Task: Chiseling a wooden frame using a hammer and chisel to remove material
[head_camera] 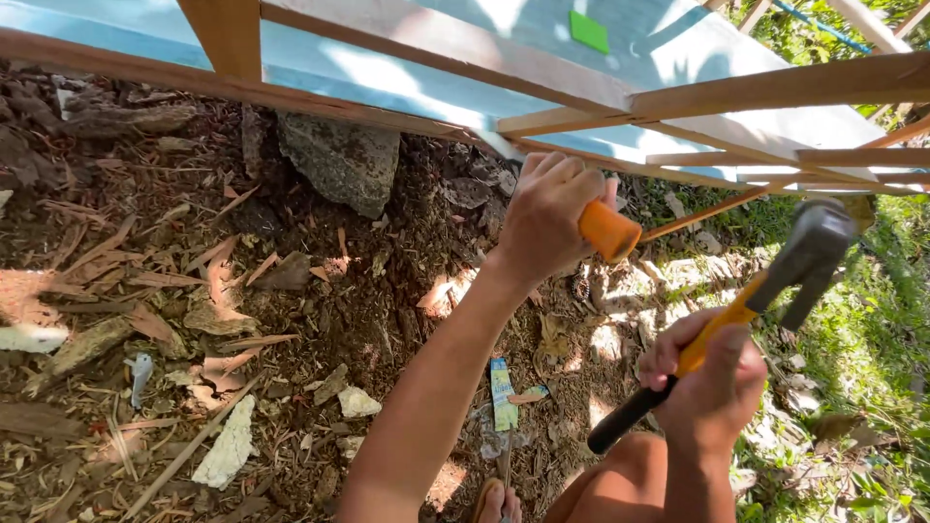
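My left hand [545, 215] is closed around an orange-handled tool [608, 230], held up against the wooden frame [697, 97]; a thin shaft [712, 209] runs from the handle toward the wood. My right hand [715, 373] grips a hammer by its orange and black handle [668, 383]. The grey hammer head [814, 254] is raised to the right of the orange tool, slightly blurred. Both hands are near the lower edge of the frame.
Pale blue sheeting [407, 77] with a green patch [588, 32] lies behind the wooden slats. A large grey rock [341, 160] sits under the frame. Wood chips, bark and white scraps [229, 447] cover the dirt; grass [852, 387] on the right. My knee [620, 484] is below.
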